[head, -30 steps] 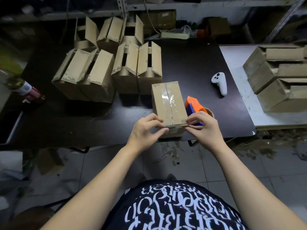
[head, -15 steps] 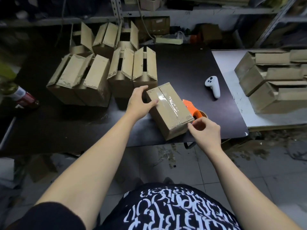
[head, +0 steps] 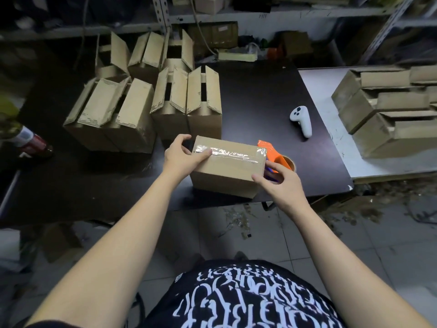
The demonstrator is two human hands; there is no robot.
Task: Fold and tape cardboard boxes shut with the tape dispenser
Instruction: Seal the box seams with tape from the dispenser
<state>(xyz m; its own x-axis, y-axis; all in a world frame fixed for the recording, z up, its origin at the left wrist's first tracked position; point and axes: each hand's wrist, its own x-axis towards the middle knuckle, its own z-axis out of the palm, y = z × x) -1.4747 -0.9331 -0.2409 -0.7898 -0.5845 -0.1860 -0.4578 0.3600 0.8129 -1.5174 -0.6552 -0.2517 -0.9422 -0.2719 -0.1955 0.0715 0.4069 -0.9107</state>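
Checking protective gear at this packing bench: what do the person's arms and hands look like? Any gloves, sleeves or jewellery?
No gloves: the left hand and right hand are bare, with no ring, watch or band visible. The left forearm and right forearm show no sleeves. Below them is a black shirt printed with white letter-like marks.

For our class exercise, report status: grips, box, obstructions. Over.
Left grip and right grip hold taped brown cardboard box by its ends. Orange tape dispenser lies behind right grip. Nothing blocking.
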